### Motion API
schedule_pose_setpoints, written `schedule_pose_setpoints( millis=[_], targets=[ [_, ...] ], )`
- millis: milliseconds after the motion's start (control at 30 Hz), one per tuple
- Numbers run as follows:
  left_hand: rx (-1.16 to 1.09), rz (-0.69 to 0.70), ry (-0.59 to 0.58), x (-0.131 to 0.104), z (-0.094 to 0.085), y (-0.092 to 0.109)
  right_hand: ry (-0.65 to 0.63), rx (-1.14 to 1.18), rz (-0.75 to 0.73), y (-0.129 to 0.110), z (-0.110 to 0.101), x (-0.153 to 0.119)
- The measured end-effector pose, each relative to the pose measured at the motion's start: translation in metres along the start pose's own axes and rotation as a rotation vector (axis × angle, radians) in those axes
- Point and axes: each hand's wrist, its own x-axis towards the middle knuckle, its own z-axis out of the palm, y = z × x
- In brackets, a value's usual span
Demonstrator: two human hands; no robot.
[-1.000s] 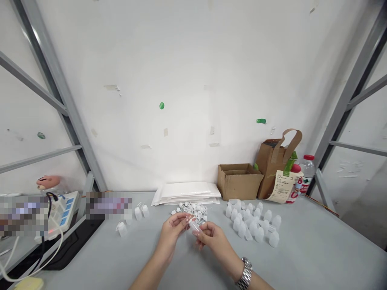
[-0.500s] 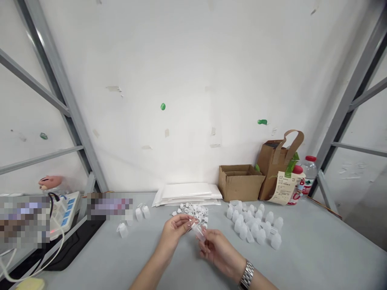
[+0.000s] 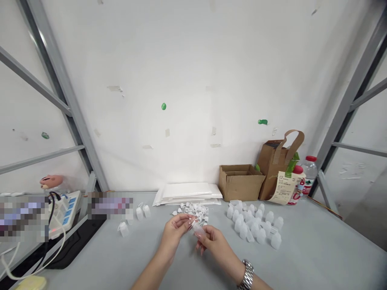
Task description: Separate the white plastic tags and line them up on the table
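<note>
A small translucent plastic bottle (image 3: 198, 229) is tilted between my hands above the table. My right hand (image 3: 216, 241) has its fingers and thumb closed round the bottle's body. At the bottle's neck, my left hand (image 3: 175, 233) pinches a small white cap (image 3: 192, 223), mostly hidden by the fingertips. Just behind the hands lies a heap of white caps with thin loops (image 3: 193, 210). To the right, several similar translucent bottles without caps (image 3: 254, 229) stand or lie in a group. Several capped bottles (image 3: 123, 229) with loops stand to the left.
White flat packets (image 3: 187, 192) are stacked against the wall. An open cardboard box (image 3: 240, 187), a brown paper bag (image 3: 270, 169) and a red-capped water bottle (image 3: 310, 173) stand at the back right. A power strip (image 3: 68, 211), cables and a black flat object (image 3: 75, 241) lie left.
My right hand's fingers have shifted up and closed further round the bottle. My left hand keeps its pinch at the neck, almost unmoved.
</note>
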Motion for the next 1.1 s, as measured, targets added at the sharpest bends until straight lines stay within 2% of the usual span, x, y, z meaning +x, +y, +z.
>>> schedule_pose_setpoints(
  millis=[100, 200, 267, 333, 433, 500, 600, 733, 800, 867, 1000, 1100],
  targets=[
    [-0.02, 0.005, -0.042, 0.0, -0.0001, 0.0013, -0.078, 0.196, 0.054, -0.0015, 0.0, -0.0045],
    [-0.054, 0.021, -0.057, -0.0009, 0.001, 0.0031, -0.215, 0.448, 0.212, -0.0025, -0.0009, -0.0071],
    [-0.082, 0.028, -0.043, -0.0016, 0.002, 0.0031, -0.26, 0.488, 0.269, -0.0023, -0.0011, -0.0068],
    [-0.091, 0.031, -0.007, -0.0019, 0.0026, 0.002, -0.199, 0.396, 0.226, -0.0019, -0.0005, -0.0055],
    [-0.08, 0.038, 0.045, -0.0013, 0.0023, -0.0007, -0.03, 0.211, 0.097, -0.0025, 0.0014, -0.0036],
    [-0.078, 0.026, 0.062, -0.0007, 0.0017, -0.0019, 0.023, 0.151, 0.053, -0.0033, 0.0024, -0.0031],
    [-0.046, 0.022, 0.065, -0.0007, 0.0021, -0.0016, 0.026, 0.17, 0.043, -0.0025, 0.002, -0.0032],
    [0.024, 0.06, 0.029, -0.0024, 0.0054, 0.0008, -0.088, 0.349, 0.212, 0.003, -0.0018, -0.0017],
    [0.037, 0.064, 0.02, -0.0029, 0.0064, 0.0013, -0.117, 0.357, 0.273, 0.0053, -0.0034, 0.0001],
    [0.034, 0.058, 0.038, -0.0026, 0.006, 0.0007, -0.079, 0.285, 0.238, 0.0056, -0.0037, 0.0019],
    [0.0, 0.043, 0.075, 0.0, 0.0021, -0.0021, 0.069, 0.115, 0.052, 0.0011, -0.0022, 0.0026],
    [-0.009, 0.041, 0.055, 0.001, 0.0004, -0.0026, 0.04, 0.096, 0.028, -0.002, -0.0016, 0.0002]
  ],
)
